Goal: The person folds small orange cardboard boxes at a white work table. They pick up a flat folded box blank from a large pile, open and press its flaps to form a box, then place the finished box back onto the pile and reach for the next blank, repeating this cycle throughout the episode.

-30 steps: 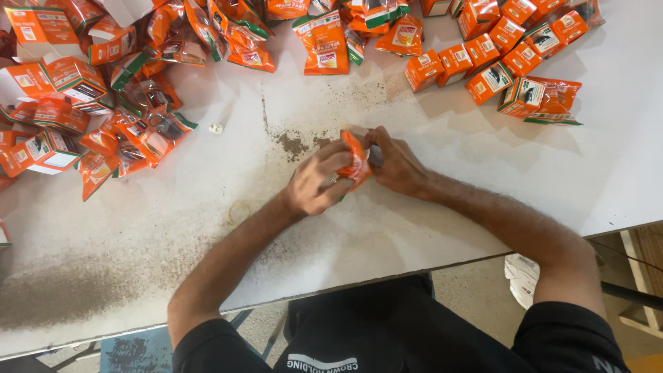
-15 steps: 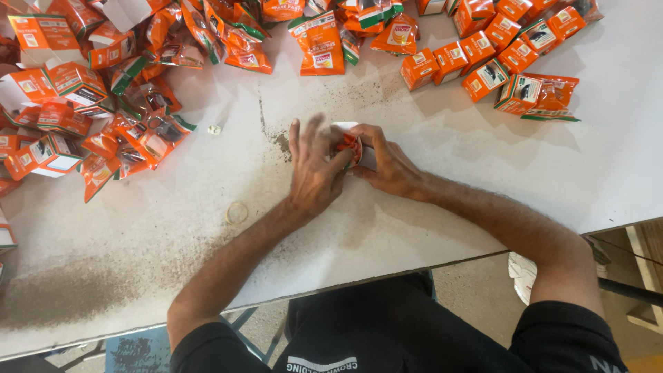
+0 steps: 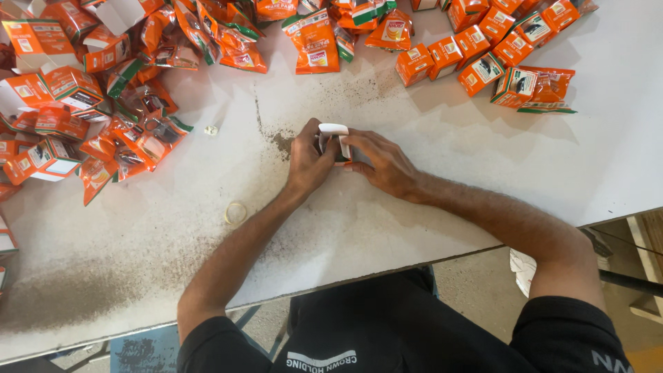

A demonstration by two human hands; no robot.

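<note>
**Small carton held between two hands at a packing table**

Head view, looking down:

- Left hand (image 3: 309,160): resting on the white table (image 3: 428,207), fingers curled round the left side of a small carton (image 3: 333,138). Clamped on it.
- Right hand (image 3: 383,162): directly opposite the left, fingers closed on the right side of the same carton. The two hands meet around it, touching or nearly so.
- Small carton: between the fingertips of both hands, at table level; its white flap shows on top, with a trace of orange and green lower down. Most of the body is hidden by the fingers.
- Dark powder smear (image 3: 280,141): on the table just beyond the left hand, touching its far edge.
- Rubber band (image 3: 235,212): lying flat beside the left forearm, to its outer side, apart from it.
- White scrap (image 3: 210,129): beyond and left of the left hand, well apart.
- Heap of orange sachets and open cartons (image 3: 103,103): far left of the left hand, spreading along the far edge.
- Orange sachet (image 3: 314,43): straight beyond both hands, well apart.
- Row of closed orange boxes (image 3: 476,52): beyond and right of the right hand, well apart, set side by side.
</note>
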